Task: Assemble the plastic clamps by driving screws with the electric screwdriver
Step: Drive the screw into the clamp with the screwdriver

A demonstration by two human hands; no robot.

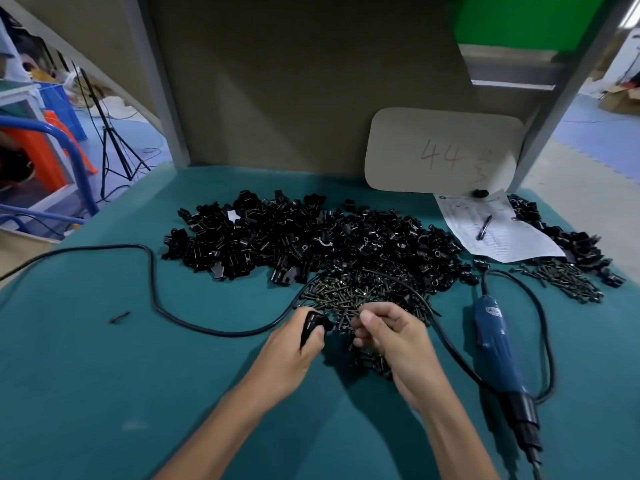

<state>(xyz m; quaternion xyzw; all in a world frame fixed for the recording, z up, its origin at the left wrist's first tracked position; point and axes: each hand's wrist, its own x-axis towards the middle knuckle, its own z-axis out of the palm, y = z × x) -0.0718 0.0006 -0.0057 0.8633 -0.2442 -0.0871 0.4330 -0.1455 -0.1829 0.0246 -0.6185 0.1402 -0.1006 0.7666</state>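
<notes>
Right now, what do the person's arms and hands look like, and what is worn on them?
The left hand and the right hand are bare, without gloves. The left forearm and right forearm are uncovered down to the frame's lower edge; no sleeve shows. No watch, bracelet or ring is visible.

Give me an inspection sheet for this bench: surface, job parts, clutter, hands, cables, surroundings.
Surface: teal mat covers the table.
Job's things: heap of black clamp parts; screws in front of it; more screws at right; blue electric screwdriver lying at right, unheld.
Clutter: paper sheet with a ring on it; card marked 44; small dark piece at left.
Grippers: left hand grips a clamp; right hand appears to pinch a screw over the pile.
Cables: black cord loops across the mat, through the screws, toward the screwdriver.
Surroundings: tripod and blue crate at left.
</notes>
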